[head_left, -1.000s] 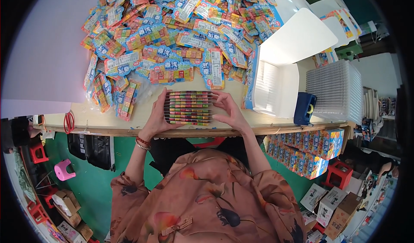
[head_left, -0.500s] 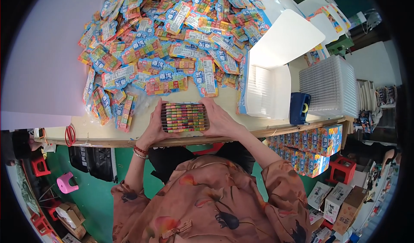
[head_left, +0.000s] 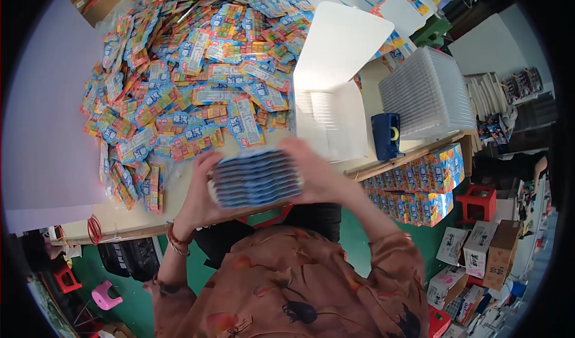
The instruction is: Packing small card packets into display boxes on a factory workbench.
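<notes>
Between my two hands is a stack of candy packs (head_left: 257,179), its blue layered edges facing up and slightly blurred. My left hand (head_left: 205,179) is wrapped round the left end of the stack, and my right hand (head_left: 308,173) grips the right end. The stack is held over the table's front edge. Beyond it lies a large heap of loose candy packs (head_left: 191,92) in blue cards with colourful pieces. An open white-lined box (head_left: 332,128) stands to the right of the heap, its lid flap raised.
A blue tape dispenser (head_left: 386,137) stands right of the open box. Behind it is a stack of clear plastic trays (head_left: 425,92). Filled colourful boxes (head_left: 413,185) sit in rows below the table's right edge. A red wire coil (head_left: 94,229) hangs at the front left.
Both hands have lifted and tilted the stack, so its blue edges show instead of the multicoloured side. The whole view has shifted, moving the table's contents leftward in the picture.
</notes>
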`<state>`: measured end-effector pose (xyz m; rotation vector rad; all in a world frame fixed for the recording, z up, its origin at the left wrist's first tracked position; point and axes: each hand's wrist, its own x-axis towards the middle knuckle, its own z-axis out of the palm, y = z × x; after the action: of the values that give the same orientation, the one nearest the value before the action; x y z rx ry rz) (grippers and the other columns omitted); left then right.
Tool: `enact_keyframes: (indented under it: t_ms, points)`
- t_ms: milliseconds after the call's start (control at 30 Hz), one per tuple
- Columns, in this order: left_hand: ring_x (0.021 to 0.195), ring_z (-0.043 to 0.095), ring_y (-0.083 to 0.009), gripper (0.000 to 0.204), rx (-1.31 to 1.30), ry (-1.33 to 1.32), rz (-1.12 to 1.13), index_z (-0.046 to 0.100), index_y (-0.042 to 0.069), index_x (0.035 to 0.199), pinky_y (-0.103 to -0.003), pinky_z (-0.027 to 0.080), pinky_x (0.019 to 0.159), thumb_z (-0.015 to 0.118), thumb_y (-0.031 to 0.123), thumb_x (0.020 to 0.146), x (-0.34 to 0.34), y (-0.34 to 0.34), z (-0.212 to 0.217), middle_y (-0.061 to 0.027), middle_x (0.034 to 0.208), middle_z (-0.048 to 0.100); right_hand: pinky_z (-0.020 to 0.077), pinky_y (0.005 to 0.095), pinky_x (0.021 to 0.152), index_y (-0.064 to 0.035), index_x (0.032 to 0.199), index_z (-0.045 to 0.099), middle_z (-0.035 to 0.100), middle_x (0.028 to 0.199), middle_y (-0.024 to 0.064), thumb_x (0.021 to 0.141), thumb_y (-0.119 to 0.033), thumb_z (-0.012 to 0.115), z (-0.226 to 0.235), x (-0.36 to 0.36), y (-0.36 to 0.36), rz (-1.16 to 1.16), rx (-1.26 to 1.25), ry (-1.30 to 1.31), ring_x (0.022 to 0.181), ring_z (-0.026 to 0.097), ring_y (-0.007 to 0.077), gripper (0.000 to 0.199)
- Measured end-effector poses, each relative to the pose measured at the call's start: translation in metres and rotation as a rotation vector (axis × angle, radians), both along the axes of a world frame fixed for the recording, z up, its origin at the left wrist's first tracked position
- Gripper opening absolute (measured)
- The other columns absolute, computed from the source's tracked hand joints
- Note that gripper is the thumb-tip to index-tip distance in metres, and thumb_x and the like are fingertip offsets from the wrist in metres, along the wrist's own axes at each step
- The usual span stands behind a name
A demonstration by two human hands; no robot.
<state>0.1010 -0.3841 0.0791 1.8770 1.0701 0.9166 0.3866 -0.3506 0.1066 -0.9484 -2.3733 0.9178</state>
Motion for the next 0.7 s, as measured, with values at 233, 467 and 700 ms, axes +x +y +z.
enact_keyframes:
  t_ms: [233,467,700]
  points:
    - [0.110,0.042,-0.0401,0.082,0.360,0.165,-0.160,0.037,0.003,0.126,-0.048,0.039,0.094,0.078,0.014,0.056,0.158,0.102,0.053,-0.0209,0.115,0.044,0.0378,0.0396,0.104,-0.0058,0.141,0.022,0.046,0.130,0.0188,0.056,-0.010,0.086,0.015,0.129,0.030,-0.434,-0.152,-0.007,0.123,0.047,0.0332,0.106]
    - [0.107,0.044,-0.0400,0.084,0.124,0.247,-0.254,0.034,0.003,0.124,-0.046,0.040,0.093,0.079,0.023,0.056,0.198,0.119,0.006,-0.0217,0.113,0.043,0.0319,0.0405,0.110,-0.0049,0.141,0.029,0.039,0.137,0.0193,0.058,-0.017,0.082,-0.014,0.165,0.023,-0.446,-0.088,-0.238,0.131,0.036,0.0362,0.100]
    - [0.109,0.048,-0.0397,0.089,0.028,0.318,-0.279,0.032,0.002,0.124,-0.045,0.043,0.093,0.082,0.032,0.056,0.203,0.113,-0.011,-0.0231,0.116,0.043,0.0379,0.0419,0.098,-0.0069,0.124,0.048,0.046,0.125,0.0140,0.061,-0.012,0.081,-0.022,0.168,0.001,-0.468,0.279,-0.292,0.118,0.045,0.0333,0.071]
